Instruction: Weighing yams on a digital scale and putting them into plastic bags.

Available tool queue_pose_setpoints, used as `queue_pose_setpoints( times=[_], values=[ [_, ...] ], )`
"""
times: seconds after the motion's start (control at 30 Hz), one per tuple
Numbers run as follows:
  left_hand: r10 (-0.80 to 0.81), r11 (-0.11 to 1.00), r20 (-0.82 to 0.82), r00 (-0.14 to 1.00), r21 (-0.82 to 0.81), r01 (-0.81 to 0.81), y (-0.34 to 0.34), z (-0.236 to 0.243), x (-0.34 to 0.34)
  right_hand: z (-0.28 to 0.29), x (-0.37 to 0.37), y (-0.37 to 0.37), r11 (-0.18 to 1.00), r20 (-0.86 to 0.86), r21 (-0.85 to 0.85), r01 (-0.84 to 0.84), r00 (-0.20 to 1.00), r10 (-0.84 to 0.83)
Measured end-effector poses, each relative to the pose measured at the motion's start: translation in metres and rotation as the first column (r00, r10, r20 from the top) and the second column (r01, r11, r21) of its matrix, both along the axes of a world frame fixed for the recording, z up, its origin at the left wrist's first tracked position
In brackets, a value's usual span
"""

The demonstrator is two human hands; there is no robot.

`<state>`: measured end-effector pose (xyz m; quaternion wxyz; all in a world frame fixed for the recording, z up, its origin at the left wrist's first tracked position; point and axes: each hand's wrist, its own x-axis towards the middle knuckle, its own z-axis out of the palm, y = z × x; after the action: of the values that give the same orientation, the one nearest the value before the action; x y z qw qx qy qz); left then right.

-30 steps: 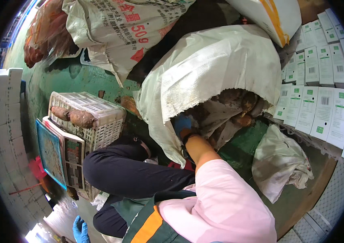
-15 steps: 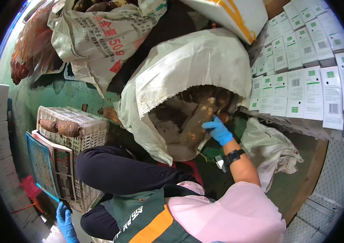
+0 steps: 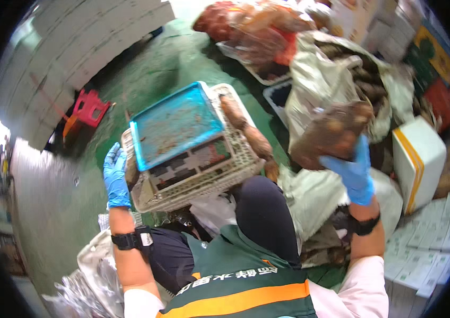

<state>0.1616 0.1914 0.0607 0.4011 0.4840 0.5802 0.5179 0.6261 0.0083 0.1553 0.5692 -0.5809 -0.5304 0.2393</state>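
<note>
My right hand [image 3: 353,172], in a blue glove, holds up a thick, brown, muddy lotus root [image 3: 333,135], slightly blurred. Its fingers grip the root from below. My left hand [image 3: 115,177], also gloved in blue, is at the left side of a white plastic crate [image 3: 182,200] with its fingers stretched upward. Beside those fingers a brown root [image 3: 132,169] shows in part. On the crate rests a scale [image 3: 195,161] with a dirt-smeared, blue-rimmed tray [image 3: 180,127] on top. A jointed lotus root [image 3: 246,127] lies along the crate's right side.
An open woven sack [image 3: 315,79] of roots stands at the far right. A pale sack [image 3: 309,199] lies near my knee. Beyond are a white foam box [image 3: 421,159], white cartons [image 3: 426,238], bagged reddish produce [image 3: 256,32] and a red stool [image 3: 91,107].
The view has swung left. My right hand has lifted the lotus root out of the pale sack. My left hand has come up beside the crate.
</note>
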Motion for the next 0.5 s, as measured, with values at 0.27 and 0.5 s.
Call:
queue_pose_setpoints(
  times=[0.27, 0.5],
  values=[
    [0.267, 0.961, 0.259, 0.928, -0.138, -0.238, -0.025, -0.023, -0.051, -0.05, -0.213, 0.219, 0.763, 0.837, 0.097, -0.639, 0.467, 0.285],
    [0.311, 0.946, 0.294, 0.904, -0.183, -0.266, -0.02, -0.068, -0.078, -0.137, -0.263, 0.265, 0.843, 0.97, -0.1, -0.529, 0.136, 0.2]
  ],
)
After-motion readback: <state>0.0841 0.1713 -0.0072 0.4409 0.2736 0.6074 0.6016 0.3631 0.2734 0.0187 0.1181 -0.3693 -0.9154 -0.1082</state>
